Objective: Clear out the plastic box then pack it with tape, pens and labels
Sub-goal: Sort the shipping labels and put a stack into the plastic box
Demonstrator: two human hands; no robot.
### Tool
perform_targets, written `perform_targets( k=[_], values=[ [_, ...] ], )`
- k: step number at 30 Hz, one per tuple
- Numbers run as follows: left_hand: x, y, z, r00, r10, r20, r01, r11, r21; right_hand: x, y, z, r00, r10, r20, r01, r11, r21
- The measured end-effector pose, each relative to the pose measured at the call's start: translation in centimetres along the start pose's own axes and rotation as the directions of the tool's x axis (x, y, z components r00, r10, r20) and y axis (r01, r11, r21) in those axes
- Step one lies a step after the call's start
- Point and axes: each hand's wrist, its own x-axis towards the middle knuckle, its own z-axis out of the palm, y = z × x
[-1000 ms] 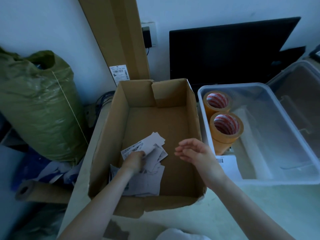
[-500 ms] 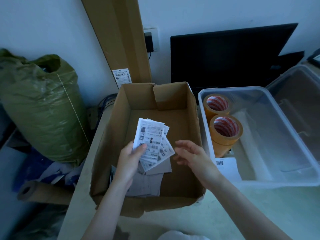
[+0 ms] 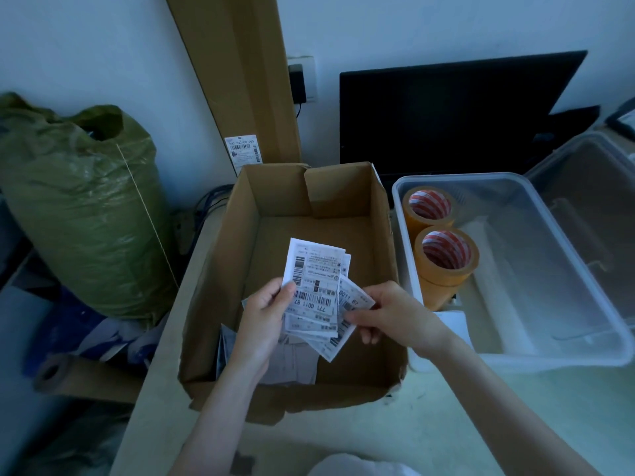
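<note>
My left hand [image 3: 263,317] holds a fanned stack of white barcode labels [image 3: 314,286] above the open cardboard box [image 3: 220,269]. My right hand [image 3: 388,314] pinches the right edge of the same stack. More labels [image 3: 292,364] lie on the cardboard box's floor beneath. To the right stands the clear plastic box [image 3: 584,286]; two yellow-brown tape rolls [image 3: 445,259] sit stacked at its left end, with a white label [image 3: 455,324] lying near its front left corner. No pens are in view.
A green sack [image 3: 82,207] stands at the left. A tall cardboard panel [image 3: 240,73] leans on the wall behind the box. A black monitor [image 3: 453,111] is at the back, and a second clear tub [image 3: 598,207] at far right. A cardboard tube [image 3: 68,372] lies low left.
My left hand lifted a bundle of labels off the cardboard box's floor and turned them face up. My right hand came in and took hold of the stack's right edge.
</note>
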Motion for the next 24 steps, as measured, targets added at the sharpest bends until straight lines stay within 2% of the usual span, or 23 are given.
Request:
perform_targets(
  k=[7,11,14,17,22,24],
  values=[
    [-0.3,-0.1,0.6,0.998,-0.019,0.053,0.018,1.0,0.005,0.0,-0.5,0.2,0.962,-0.077,-0.261,0.145,0.957,0.25],
    [-0.6,0.1,1.6,0.998,0.005,0.063,-0.007,1.0,0.022,0.0,-0.5,1.1,0.958,-0.065,-0.278,0.141,0.954,0.263],
    [-0.7,0.2,2.0,0.998,0.041,0.042,-0.042,0.999,0.026,-0.1,-0.4,1.4,0.972,-0.019,-0.233,0.068,0.976,0.208],
    [-0.7,0.1,2.2,0.996,0.049,0.081,-0.053,0.997,0.054,-0.1,-0.3,1.7,0.976,-0.007,-0.218,0.051,0.979,0.196],
    [-0.4,-0.1,1.7,0.985,0.066,0.162,-0.091,0.985,0.148,-0.2,-0.4,1.3,0.961,0.028,-0.274,0.08,0.924,0.374],
    [0.0,0.0,1.3,0.985,0.091,0.148,-0.116,0.979,0.167,-0.2,-0.4,1.2,0.968,0.077,-0.24,0.049,0.878,0.476]
  ],
)
